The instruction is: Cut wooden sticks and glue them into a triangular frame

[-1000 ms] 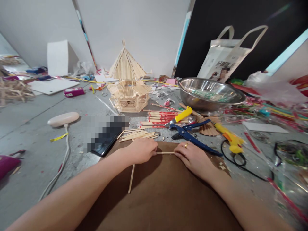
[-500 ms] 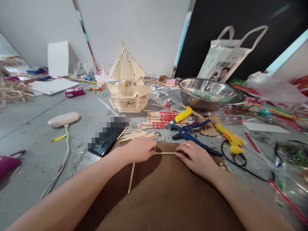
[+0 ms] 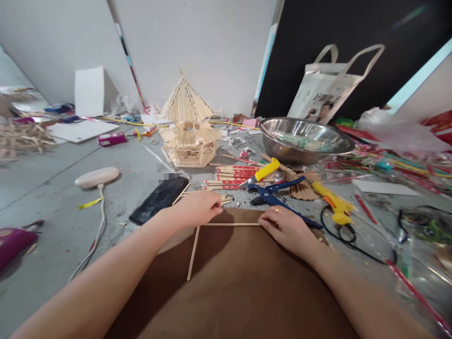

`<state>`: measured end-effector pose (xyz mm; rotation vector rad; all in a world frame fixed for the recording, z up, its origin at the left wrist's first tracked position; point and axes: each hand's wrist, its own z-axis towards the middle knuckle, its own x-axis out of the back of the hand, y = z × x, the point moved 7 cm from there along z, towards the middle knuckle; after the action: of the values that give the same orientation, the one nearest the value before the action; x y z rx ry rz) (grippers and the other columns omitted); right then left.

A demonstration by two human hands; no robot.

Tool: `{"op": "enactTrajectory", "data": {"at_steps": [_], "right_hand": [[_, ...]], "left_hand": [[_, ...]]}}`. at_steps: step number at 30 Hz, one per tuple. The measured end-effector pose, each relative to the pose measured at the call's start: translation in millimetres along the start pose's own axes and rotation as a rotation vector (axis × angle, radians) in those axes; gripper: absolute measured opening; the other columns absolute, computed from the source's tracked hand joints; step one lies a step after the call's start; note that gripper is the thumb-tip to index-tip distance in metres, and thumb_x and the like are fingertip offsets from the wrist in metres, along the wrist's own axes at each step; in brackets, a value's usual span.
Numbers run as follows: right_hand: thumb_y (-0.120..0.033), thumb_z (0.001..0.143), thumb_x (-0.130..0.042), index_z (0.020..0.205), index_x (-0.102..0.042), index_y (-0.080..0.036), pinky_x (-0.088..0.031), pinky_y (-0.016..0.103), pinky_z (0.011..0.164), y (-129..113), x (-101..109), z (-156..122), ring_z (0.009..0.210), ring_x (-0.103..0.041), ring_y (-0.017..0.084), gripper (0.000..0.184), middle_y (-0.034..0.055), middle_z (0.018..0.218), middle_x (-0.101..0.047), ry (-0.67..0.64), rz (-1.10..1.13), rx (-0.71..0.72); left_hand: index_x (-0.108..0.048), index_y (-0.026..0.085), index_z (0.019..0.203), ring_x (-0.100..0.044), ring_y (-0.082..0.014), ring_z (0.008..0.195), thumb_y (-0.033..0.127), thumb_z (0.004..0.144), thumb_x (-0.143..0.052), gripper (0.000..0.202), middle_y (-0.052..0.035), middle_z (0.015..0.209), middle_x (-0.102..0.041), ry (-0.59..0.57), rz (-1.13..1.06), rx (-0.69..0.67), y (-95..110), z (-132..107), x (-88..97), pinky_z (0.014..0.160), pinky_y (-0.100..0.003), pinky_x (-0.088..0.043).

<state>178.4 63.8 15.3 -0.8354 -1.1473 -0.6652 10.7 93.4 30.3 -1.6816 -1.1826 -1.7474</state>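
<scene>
A thin wooden stick [image 3: 233, 224] lies crosswise near the far edge of a brown board [image 3: 233, 287]. Its right end is between the thumb and fingers of my right hand [image 3: 286, 230], which wears a ring. My left hand [image 3: 196, 207] hovers over the left part of that stick, thumb and curled fingers slightly apart, with nothing visible between them. A second wooden stick [image 3: 193, 254] slants toward me from the left end of the first, forming a corner. Just beyond my left hand lies a pile of loose sticks [image 3: 228, 199], partly hidden by it.
Beyond the board are a phone [image 3: 158, 200], a yellow-handled knife [image 3: 267, 169], blue cutters [image 3: 271, 194], red-wrapped sticks [image 3: 229, 174] and a yellow glue gun [image 3: 334, 202] with its cord. Farther back stand a stick-built pavilion [image 3: 190, 122] and a metal basin [image 3: 300, 153].
My left hand has let go of the crosswise stick and risen slightly away and to the left, uncovering more of it. My right hand stays at the right end. The view has shifted a little.
</scene>
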Motion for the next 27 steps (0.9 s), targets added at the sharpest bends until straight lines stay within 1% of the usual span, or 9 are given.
{"op": "enactTrajectory", "data": {"at_steps": [4, 7, 11, 16, 20, 27], "right_hand": [[-0.027, 0.081, -0.035, 0.074, -0.057, -0.019, -0.041, 0.027, 0.069, 5.0, -0.9, 0.5, 0.074, -0.051, 0.014, 0.024, 0.0032, 0.075, -0.058, 0.01, 0.018, -0.032], [-0.027, 0.082, -0.034, 0.073, -0.056, -0.019, -0.04, 0.026, 0.067, 10.3, -0.5, 0.8, 0.074, -0.051, 0.014, 0.025, 0.0026, 0.074, -0.057, 0.048, 0.033, -0.059], [-0.027, 0.082, -0.034, 0.072, -0.055, -0.019, -0.04, 0.024, 0.065, 13.4, 1.6, 1.1, 0.073, -0.052, 0.013, 0.025, 0.0022, 0.074, -0.057, 0.102, 0.052, -0.075], [-0.029, 0.082, -0.033, 0.073, -0.054, -0.019, -0.039, 0.024, 0.066, 13.0, 2.3, 0.7, 0.075, -0.052, 0.013, 0.025, 0.0021, 0.076, -0.057, 0.119, 0.061, -0.074], [-0.03, 0.083, -0.032, 0.073, -0.055, -0.019, -0.039, 0.024, 0.066, 15.1, 2.6, -1.3, 0.075, -0.052, 0.014, 0.027, 0.002, 0.076, -0.057, 0.126, 0.048, -0.078], [-0.03, 0.083, -0.032, 0.073, -0.055, -0.018, -0.038, 0.023, 0.065, 14.8, 3.3, -2.1, 0.074, -0.053, 0.013, 0.028, 0.0022, 0.075, -0.057, 0.135, 0.027, -0.064]], "left_hand": [[-0.054, 0.02, 0.077, -0.053, -0.0131, 0.071, 0.03, 0.076, -0.036, 0.02, -0.0006, 0.079, -0.059, -0.017, 0.009, 0.018, -0.9, 0.7, 3.7, 0.063, -0.024, -0.038], [-0.054, 0.019, 0.078, -0.053, -0.0144, 0.075, 0.027, 0.075, -0.037, 0.019, -0.0022, 0.083, -0.06, -0.04, 0.06, 0.043, -3.4, 0.2, 4.0, 0.066, -0.025, -0.039], [-0.055, 0.019, 0.078, -0.054, -0.0172, 0.079, 0.027, 0.073, -0.04, 0.018, -0.0046, 0.086, -0.06, -0.044, 0.164, 0.128, -11.8, -4.0, 1.4, 0.066, -0.027, -0.041], [-0.056, 0.017, 0.076, -0.056, -0.0212, 0.079, 0.028, 0.071, -0.042, 0.018, -0.0092, 0.087, -0.06, -0.052, 0.256, 0.237, -22.2, -10.0, -5.0, 0.065, -0.032, -0.044], [-0.055, 0.017, 0.079, -0.056, -0.023, 0.081, 0.025, 0.072, -0.04, 0.019, -0.0105, 0.089, -0.06, -0.015, 0.28, 0.27, -24.9, -11.9, -3.2, 0.066, -0.035, -0.044], [-0.057, 0.015, 0.08, -0.056, -0.0216, 0.082, 0.024, 0.072, -0.039, 0.022, -0.0119, 0.088, -0.06, -0.047, 0.299, 0.296, -25.0, -14.7, -5.5, 0.068, -0.033, -0.044]]}}
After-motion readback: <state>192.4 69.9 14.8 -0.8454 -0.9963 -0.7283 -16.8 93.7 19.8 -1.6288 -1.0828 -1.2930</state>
